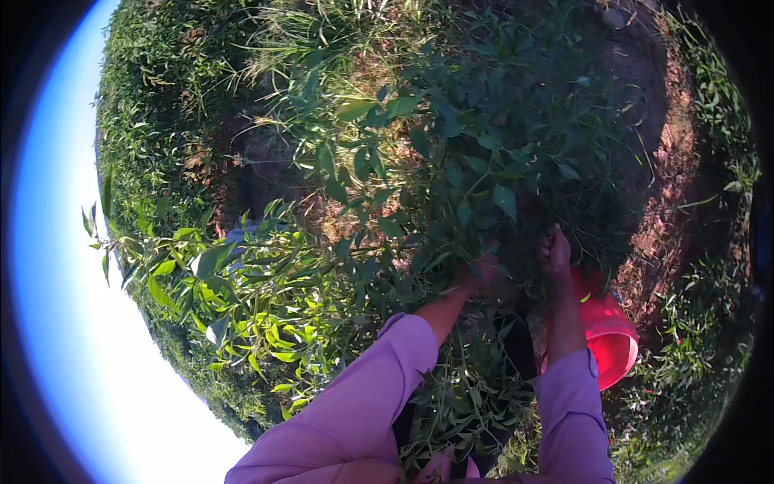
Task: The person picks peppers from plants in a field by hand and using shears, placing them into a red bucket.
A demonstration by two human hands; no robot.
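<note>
Leafy green plants (478,163) stand before me, with the lower middle of the foliage in shade. My left hand (484,269) reaches in among the leaves and stems; leaves and shadow partly cover it, so its grip does not show. To its right my right hand (555,248) has its fingers curled at the dark edge of the foliage; whether a stem is inside them is not plain. A red plastic bucket (604,339) sits tilted beside and beneath my right forearm, its opening facing down and to the right in the view.
Long grass (302,48) grows at the top. A strip of bare reddish soil (665,181) runs down the right, with more green plants (695,339) beyond it. Sunlit leafy branches (260,296) spread left of my left arm.
</note>
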